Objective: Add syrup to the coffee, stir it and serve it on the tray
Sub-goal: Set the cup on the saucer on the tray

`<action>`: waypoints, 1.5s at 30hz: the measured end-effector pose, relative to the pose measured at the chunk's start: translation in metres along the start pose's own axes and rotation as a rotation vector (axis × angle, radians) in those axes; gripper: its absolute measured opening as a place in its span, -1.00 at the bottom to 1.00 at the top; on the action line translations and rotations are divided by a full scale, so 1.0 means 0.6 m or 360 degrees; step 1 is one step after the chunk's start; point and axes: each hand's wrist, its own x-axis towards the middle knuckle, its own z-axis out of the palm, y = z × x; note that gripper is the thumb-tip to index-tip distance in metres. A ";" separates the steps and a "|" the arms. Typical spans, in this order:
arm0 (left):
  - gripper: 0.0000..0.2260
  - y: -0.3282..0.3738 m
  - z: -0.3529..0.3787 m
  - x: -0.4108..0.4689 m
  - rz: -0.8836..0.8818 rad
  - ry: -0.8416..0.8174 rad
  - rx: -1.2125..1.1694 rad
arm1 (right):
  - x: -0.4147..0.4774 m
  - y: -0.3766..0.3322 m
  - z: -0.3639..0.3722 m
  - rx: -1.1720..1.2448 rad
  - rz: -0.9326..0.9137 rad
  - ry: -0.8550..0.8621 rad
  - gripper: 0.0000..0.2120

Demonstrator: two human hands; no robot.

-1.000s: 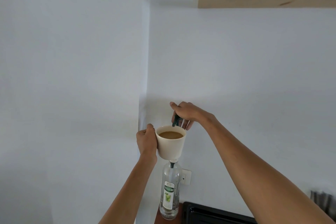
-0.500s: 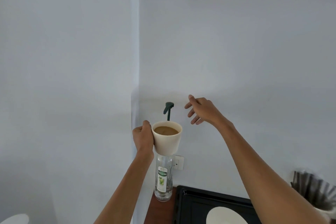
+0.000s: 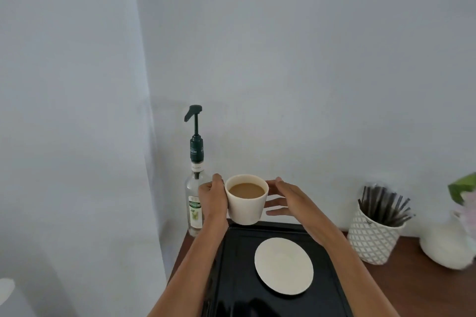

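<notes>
I hold a cream ceramic cup of milky coffee (image 3: 246, 199) above the far edge of a black rectangular tray (image 3: 239, 278).

My left hand (image 3: 213, 198) is clamped on its side; my right hand (image 3: 288, 201), fingers spread, touches the rim. A clear glass syrup bottle with a green pump (image 3: 195, 175) stands just left; a round cream saucer (image 3: 283, 265) lies on the tray.

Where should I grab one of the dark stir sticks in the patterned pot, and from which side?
Pinch a stir stick near its top end, coming from above. The sticks stand on end in the lattice-patterned pot, fanned toward the right, so only the upper parts are exposed. The right hand is nearer the pot; the left hand holds the cup.
</notes>
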 end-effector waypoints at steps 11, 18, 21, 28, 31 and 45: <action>-0.58 -0.136 0.079 -0.071 -0.0080 -0.0153 0.0120 | -0.054 0.133 -0.079 0.0099 0.0186 0.0196 -0.60; -0.57 -0.227 0.075 -0.088 -0.0156 -0.0191 0.0305 | -0.063 0.216 -0.085 0.0058 0.0284 0.0224 -0.63; -0.52 -0.254 0.070 -0.088 -0.0172 -0.0218 0.0401 | -0.061 0.246 -0.079 0.0060 0.0332 0.0231 -0.65; -0.53 -0.291 0.062 -0.076 -0.0248 -0.0310 0.0509 | -0.054 0.280 -0.062 0.0107 0.0413 0.0323 -0.63; -0.52 -0.295 0.061 -0.068 -0.0262 -0.0359 0.0578 | -0.051 0.286 -0.058 0.0151 0.0420 0.0351 -0.64; -0.45 -0.295 0.042 -0.035 -0.0015 -0.0728 0.0827 | -0.039 0.298 -0.051 0.0053 0.0331 0.0455 -0.65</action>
